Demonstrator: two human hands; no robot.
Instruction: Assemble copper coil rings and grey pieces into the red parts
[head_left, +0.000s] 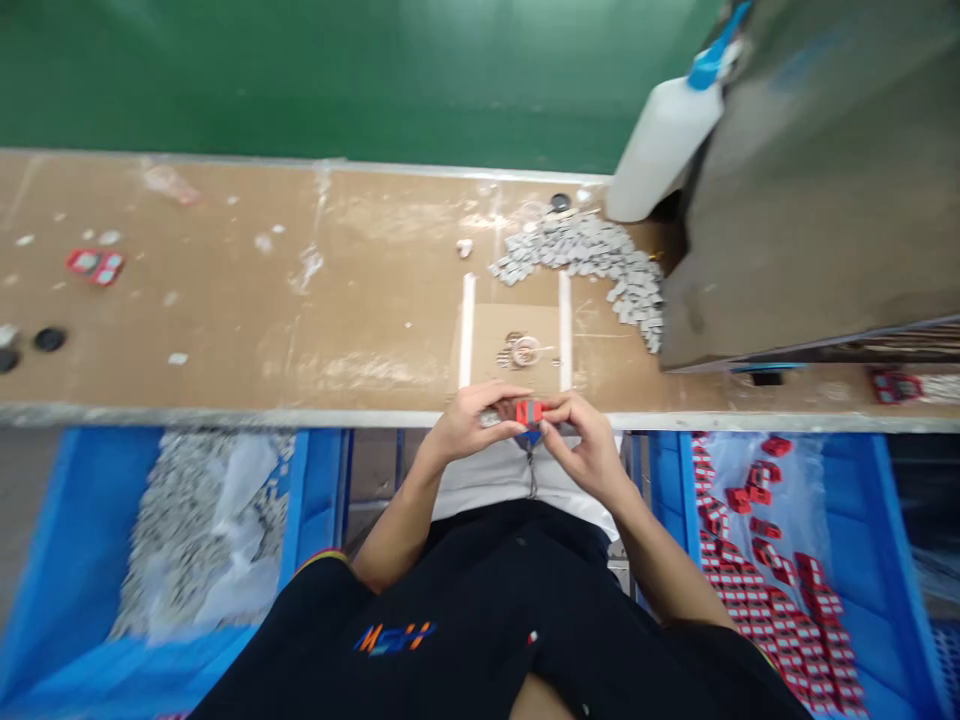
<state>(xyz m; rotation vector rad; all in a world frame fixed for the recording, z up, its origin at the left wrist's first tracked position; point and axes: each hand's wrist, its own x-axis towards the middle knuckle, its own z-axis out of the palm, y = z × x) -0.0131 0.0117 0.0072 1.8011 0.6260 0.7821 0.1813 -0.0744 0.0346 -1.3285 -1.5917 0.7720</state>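
Observation:
Both hands meet at the near edge of the brown worktable [300, 330]. My left hand [469, 425] and my right hand [585, 445] pinch a small red part [529, 411] between their fingertips; small grey pieces show at the left fingers. Just beyond the hands, a small ring-like piece [523, 350] lies on a cardboard pad [514, 345] framed by two white strips. A heap of small grey metal parts [592, 260] spreads behind the pad to the right.
A white squeeze bottle with a blue cap [667, 135] leans by a grey machine housing [817, 180] at the right. Below the table stand a blue bin of grey parts [202, 530] and a blue bin of red parts [780, 580]. Red pieces [95, 264] and black discs lie far left.

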